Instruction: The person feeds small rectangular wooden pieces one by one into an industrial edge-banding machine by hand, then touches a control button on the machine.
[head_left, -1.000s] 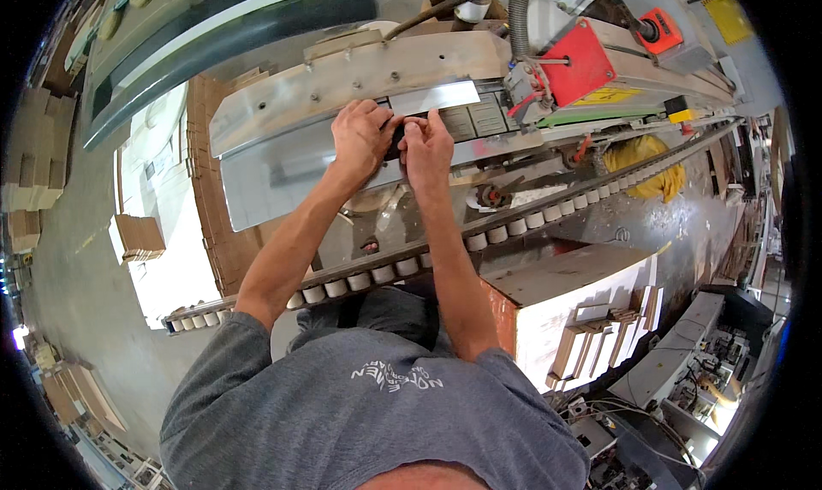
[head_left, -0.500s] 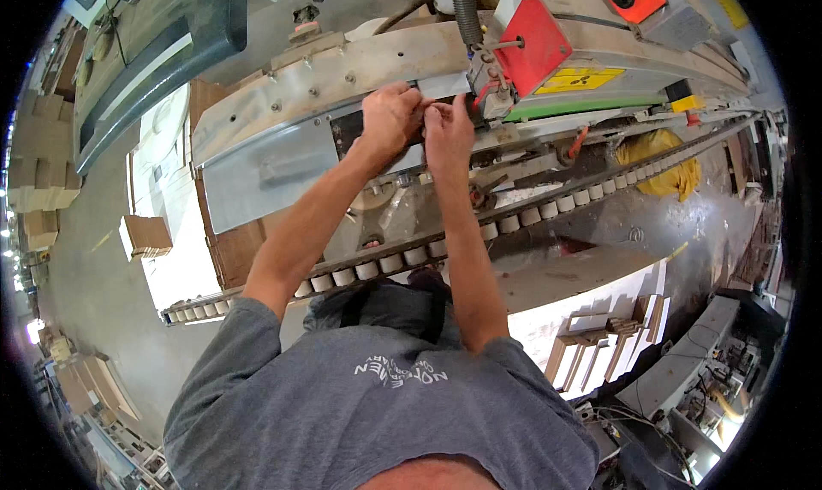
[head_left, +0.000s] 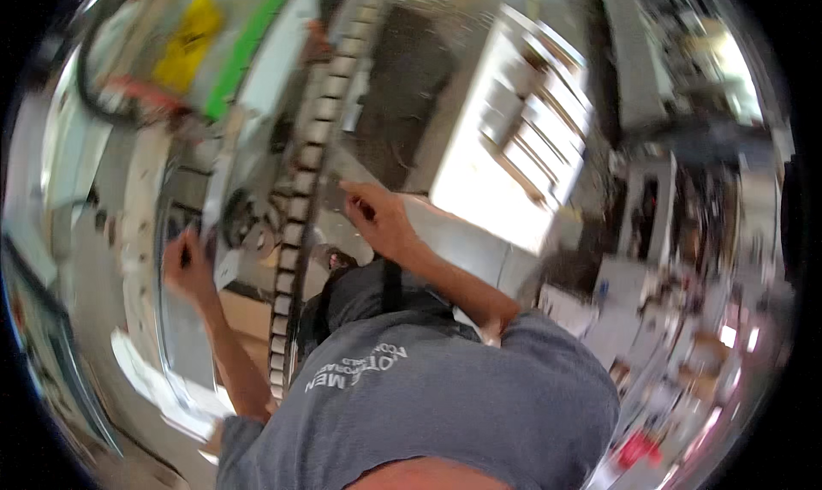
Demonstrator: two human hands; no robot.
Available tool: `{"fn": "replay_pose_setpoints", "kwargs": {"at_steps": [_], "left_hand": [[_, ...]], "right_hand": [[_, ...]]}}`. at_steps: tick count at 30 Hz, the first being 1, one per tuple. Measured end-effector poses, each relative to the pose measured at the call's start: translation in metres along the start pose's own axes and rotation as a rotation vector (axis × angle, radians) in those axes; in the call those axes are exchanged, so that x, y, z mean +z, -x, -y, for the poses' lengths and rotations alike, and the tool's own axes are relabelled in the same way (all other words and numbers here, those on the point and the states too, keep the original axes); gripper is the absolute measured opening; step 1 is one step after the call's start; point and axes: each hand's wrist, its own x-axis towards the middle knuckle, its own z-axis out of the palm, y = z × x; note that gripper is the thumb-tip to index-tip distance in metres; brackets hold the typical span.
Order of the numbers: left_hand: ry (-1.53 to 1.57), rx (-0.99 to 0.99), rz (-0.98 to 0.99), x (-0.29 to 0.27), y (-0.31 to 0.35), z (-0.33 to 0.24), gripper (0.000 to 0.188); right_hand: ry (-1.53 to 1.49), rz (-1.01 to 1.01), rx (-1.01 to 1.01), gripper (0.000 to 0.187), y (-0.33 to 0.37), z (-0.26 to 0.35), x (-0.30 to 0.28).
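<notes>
My whole view has swung round: the long machine [head_left: 141, 199], which ran across in front of me a second ago, now stands up the left side, and nearly everything is smeared by the turn. My grey shirt [head_left: 445, 387] fills the bottom. The roller track [head_left: 315, 134] climbs steeply between my two arms, with the stack of white-edged panels [head_left: 479, 156] beyond it, up and to the right. On the machine, the grey metal plate [head_left: 184, 344] lies below my left hand [head_left: 189, 263] in the view, and the dark slotted recess [head_left: 181, 200] sits just above it.

The smaller change is in my hands. They were side by side, fingers meeting at the recess; now they are well apart — so the two-handed fingerwork there is broken off, as I judge it. My left is nearest the recess and the plate's end, though I can't make out whether it touches either. My right hand [head_left: 374, 218] has come across to the other side of the rollers. Both have their fingers curled in, the grip narrow — a dark patch shows inside each, and I can't tell whether that is something held or only shadow.

As for writing, a yellow label [head_left: 190, 43] on the machine carries a dark mark too blurred to read. The white lettering [head_left: 355, 368] on my shirt is skewed but partly legible.
</notes>
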Motion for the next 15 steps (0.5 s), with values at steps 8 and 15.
{"fn": "replay_pose_setpoints", "kwargs": {"at_steps": [8,15], "left_hand": [[0.259,0.215,0.37,0.036,0.067,-0.115,0.002],[0.313,0.227,0.556,0.051,0.078,-0.14,0.004]], "right_hand": [[0.479,-0.766,0.382,0.041,0.127,-0.126,-0.173],[0.95,-0.899,0.819,0.06,0.152,-0.164,-0.294]]}}
